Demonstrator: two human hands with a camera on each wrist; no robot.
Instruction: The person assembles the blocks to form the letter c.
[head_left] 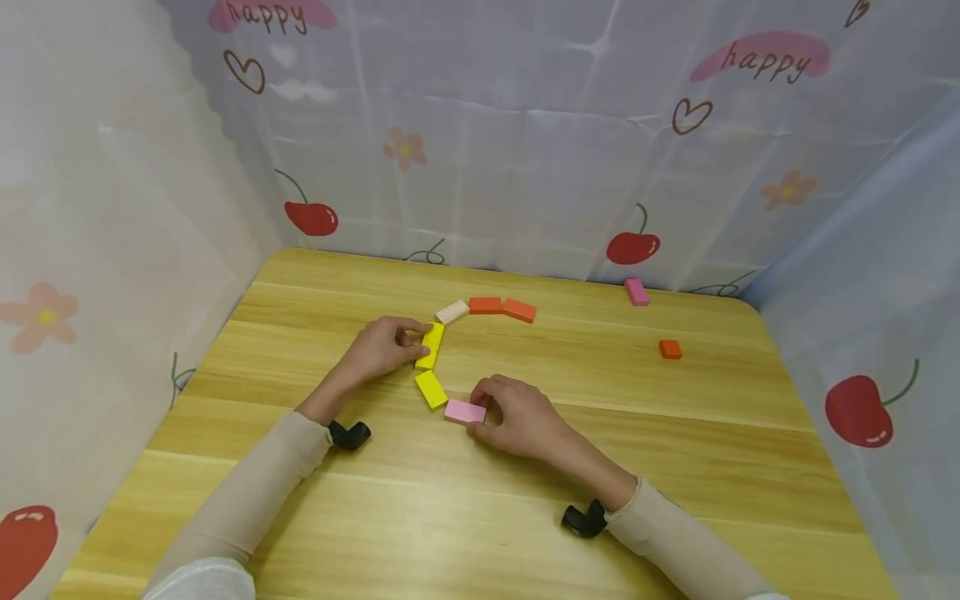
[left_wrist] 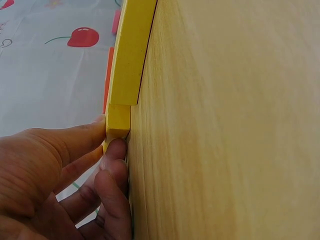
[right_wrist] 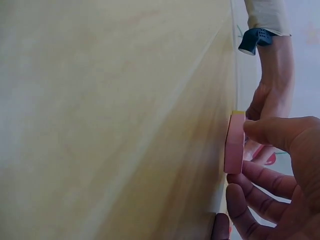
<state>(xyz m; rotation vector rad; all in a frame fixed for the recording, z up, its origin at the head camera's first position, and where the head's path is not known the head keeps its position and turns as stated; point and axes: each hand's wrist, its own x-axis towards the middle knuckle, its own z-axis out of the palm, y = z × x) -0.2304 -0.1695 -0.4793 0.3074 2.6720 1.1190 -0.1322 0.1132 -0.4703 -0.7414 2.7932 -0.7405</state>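
Eight blocks lie on the wooden table (head_left: pixel 675 433), so count along: two yellow, two pink, three orange-red and one cream. The left hand (head_left: pixel 382 346) pinches the upper yellow block (head_left: pixel 431 345) between thumb and fingertips, and the left wrist view shows that grip clearly, fingers curled against the block's end. Just below lies the second yellow block (head_left: pixel 431 389), lying flat, its corner close to the first. The right hand (head_left: pixel 517 417) grasps the near pink block (head_left: pixel 465 411), thumb on top and fingers curled under its edge (the right wrist view catches it edge-on). This pink one sits just beside the lower yellow block, forming a curving line. At the top of that curve come the cream block (head_left: pixel 452 312) and two orange-red blocks (head_left: pixel 503 307) in a row. Well apart to the right lie a small orange-red block (head_left: pixel 671 349) and the far pink block (head_left: pixel 637 292) near the cherry-print curtain (head_left: pixel 525 167).
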